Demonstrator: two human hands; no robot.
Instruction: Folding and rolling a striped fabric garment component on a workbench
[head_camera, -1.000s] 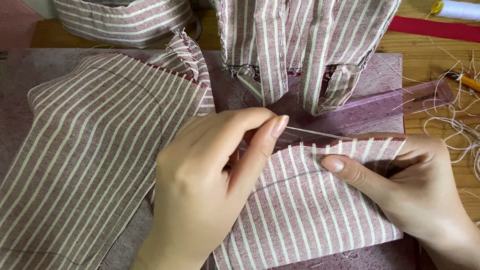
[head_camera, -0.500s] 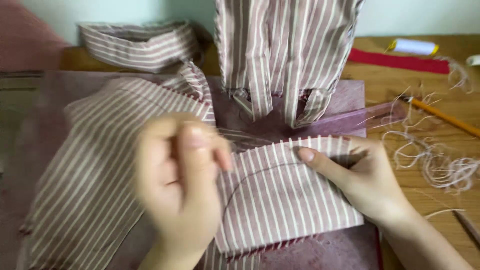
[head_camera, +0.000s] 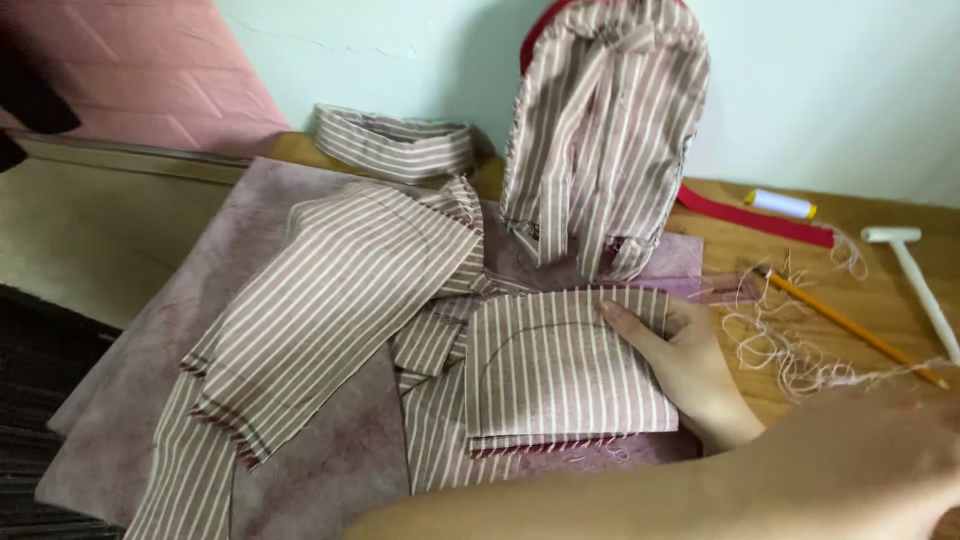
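Striped fabric piece lies flat at frame centre on mauve mat. I read right hand pressing its right edge, fingers extended, gripping nothing. Left forearm crosses bottom; left hand out of frame. Pencil centre-right.

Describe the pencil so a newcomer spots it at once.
Start at the upright striped fabric bag against the wall and look right along the wooden table. The pencil lies slanted beside a tangle of loose threads; it is the only thin orange stick there.
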